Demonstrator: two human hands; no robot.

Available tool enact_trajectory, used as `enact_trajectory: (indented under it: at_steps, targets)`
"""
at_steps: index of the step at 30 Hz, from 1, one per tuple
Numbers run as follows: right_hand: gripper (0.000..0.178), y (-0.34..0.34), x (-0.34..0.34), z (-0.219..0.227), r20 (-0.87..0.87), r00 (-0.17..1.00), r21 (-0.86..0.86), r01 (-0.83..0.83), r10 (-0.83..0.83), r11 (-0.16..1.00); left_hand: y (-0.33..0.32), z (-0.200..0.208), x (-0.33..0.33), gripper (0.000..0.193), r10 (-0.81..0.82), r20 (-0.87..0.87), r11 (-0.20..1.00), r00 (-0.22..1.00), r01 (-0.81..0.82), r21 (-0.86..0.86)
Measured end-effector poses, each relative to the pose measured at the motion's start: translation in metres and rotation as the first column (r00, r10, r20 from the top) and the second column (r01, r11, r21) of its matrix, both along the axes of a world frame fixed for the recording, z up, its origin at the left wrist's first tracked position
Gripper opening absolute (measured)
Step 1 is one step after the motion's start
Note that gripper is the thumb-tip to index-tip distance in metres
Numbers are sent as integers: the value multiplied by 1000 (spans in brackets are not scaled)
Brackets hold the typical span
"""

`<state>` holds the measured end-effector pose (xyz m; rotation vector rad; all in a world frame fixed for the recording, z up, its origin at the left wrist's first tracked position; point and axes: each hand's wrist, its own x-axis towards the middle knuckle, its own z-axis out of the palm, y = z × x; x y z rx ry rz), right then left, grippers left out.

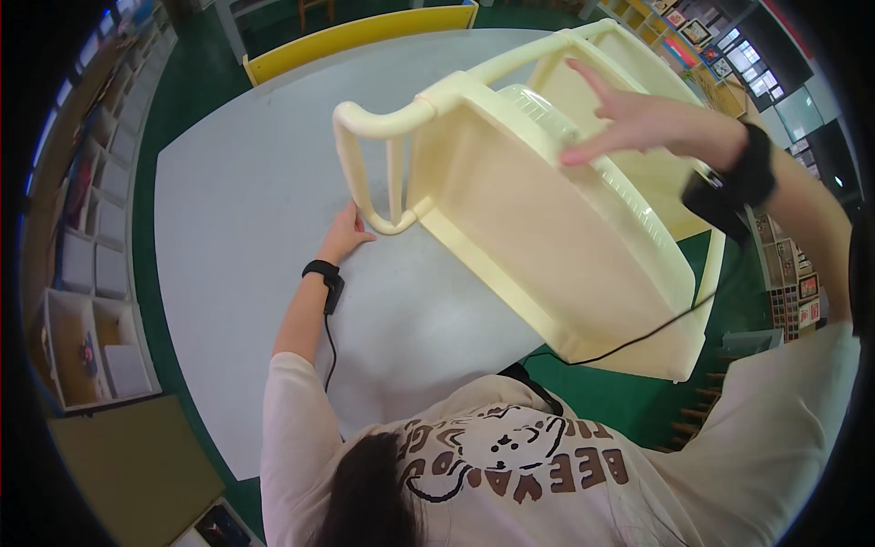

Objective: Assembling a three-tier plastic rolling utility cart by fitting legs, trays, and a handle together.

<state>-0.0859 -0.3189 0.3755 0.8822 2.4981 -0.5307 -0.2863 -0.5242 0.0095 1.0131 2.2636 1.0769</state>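
A cream plastic storage rack (pixel 538 219) with tray-like shelves and rounded tube ends lies tilted across the right part of the grey table (pixel 237 210). Its right end reaches past the table's edge. My left hand (pixel 346 233) is low by the tabletop at the rack's looped tube end, with the tube between thumb and forefinger; the other fingers are mostly hidden. Raised over the rack's shelves, my right hand (pixel 629 120) has its fingers spread and nothing in them. A ribbed, translucent curved strip (pixel 633 196) runs along the shelf edge below it.
Black bands with small boxes sit on both wrists; a thin black cable (pixel 638 339) crosses the rack's lower edge. A yellow board (pixel 365 38) stands behind the table. White cubby shelves (pixel 96 346) line the left side. Green floor (pixel 173 301) surrounds the table.
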Motion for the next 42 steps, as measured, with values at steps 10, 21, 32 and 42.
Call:
enact_trajectory:
  at_steps: [10,21,32,42]
  targets:
    - [114,31,-61,-72,92,977,-208,-168,190,964,11,-28,-26,37,-147,258,983,955,111,147]
    - [102,38,-51,-87,-27,971,46,-235,236,971,17,-30,-33,25,-160,284,980,946,117,161]
    - [90,7,-64,-54,240,953,-2,-193,188,981,19,-34,-22,16,-67,371,968,926,-29,248]
    - [97,38,-50,-89,-44,968,81,-241,245,967,22,-28,-23,18,11,273,966,962,-80,244]
